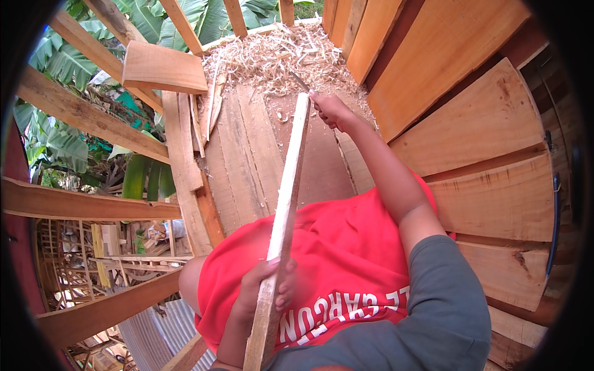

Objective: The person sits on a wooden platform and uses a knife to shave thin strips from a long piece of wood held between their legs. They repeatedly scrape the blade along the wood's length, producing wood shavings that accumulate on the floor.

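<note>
Left hand (265,288) is gripping a wooden stick (289,179) that is slanting toward the right hand (331,112). Between hands, one face is showing pale, apparently shaved; below the left hand, it is looking browner, probably unfinished. Shavings (278,52) are lying beyond the right hand, which is holding a blade (300,81).

Your wooden strip (291,173) has a whitish face and a brown one; your lap cloth (334,235) is red with white lettering, your sleeve (442,290) slate-grey, the shavings (278,59) cream, the banana leaves (145,23) green.
</note>
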Tool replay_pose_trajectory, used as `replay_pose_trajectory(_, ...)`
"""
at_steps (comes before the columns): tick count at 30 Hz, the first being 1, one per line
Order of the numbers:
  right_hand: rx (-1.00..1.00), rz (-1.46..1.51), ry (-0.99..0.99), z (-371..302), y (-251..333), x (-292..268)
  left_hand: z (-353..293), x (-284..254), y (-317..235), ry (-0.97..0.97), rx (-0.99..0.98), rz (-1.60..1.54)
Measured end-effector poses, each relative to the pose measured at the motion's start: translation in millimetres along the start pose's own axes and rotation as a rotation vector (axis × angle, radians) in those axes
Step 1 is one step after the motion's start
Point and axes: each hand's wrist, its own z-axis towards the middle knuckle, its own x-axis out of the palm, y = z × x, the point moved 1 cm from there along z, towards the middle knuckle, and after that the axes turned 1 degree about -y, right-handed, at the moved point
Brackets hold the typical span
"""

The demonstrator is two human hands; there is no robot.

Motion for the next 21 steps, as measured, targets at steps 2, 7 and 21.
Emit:
replay_pose_trajectory(2,-0.200,-0.171,-0.052,2,0,2,-2,-2,0,0.009,0.005,-0.030)
replay_pose_trajectory(7,-0.414,-0.412,-0.182,11,-11,2,-2,-3,-3,0.045,0.018,-0.019)
replay_pose_trajectory(21,0.253,0.296,0.317,-4,5,-3,-3,-2,-3,0.025,0.025,-0.004)
